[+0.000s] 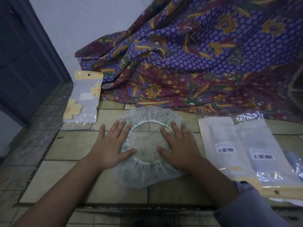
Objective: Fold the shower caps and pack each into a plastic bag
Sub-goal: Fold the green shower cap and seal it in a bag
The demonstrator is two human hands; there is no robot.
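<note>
A translucent shower cap (148, 171) with a green print and a white elastic ring lies spread flat on the tiled floor, opening upward. My left hand (109, 145) presses flat on its left rim, fingers straight and spread. My right hand (178, 145) presses flat on its right rim in the same way. An empty plastic bag (84, 99) with yellow flowers and a yellow header lies at the far left. Two packed bags with barcode labels (224, 145) (262, 154) lie to the right.
A purple and maroon patterned cloth (196, 63) is draped behind the cap and over the back right. A dark door (24, 63) stands at the left. Beige floor tiles (72, 145) surround the cap. More plastic packaging (293, 163) sits at the far right edge.
</note>
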